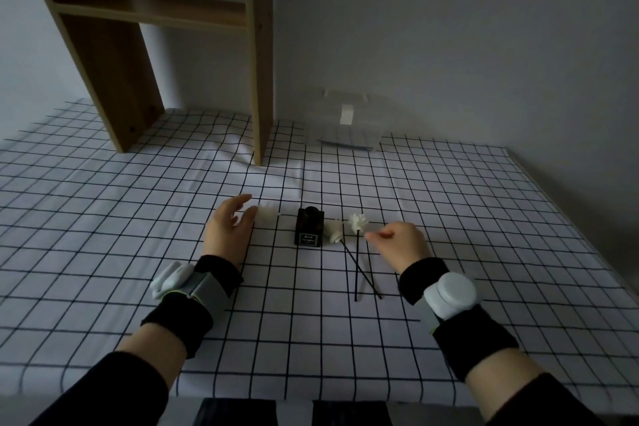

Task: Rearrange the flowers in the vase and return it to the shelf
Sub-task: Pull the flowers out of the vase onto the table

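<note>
A small black square vase (309, 227) with a label stands upright on the checked tablecloth, with no flowers in it. Two white flowers on thin black stems lie crossed to its right: one flower (336, 231) close to the vase, the other flower (357, 222) beside it. A third white flower (269, 211) lies left of the vase. My left hand (231, 228) hovers with relaxed fingers, its fingertips next to that third flower. My right hand (401, 243) has its fingers curled, thumb and forefinger pinched together just right of the two flowers; whether they hold anything I cannot tell.
A wooden shelf unit (257, 55) stands at the back left, one board (155, 10) visible above. A clear plastic box (347, 126) sits against the wall behind the vase. The table edge (311, 398) runs close to my body.
</note>
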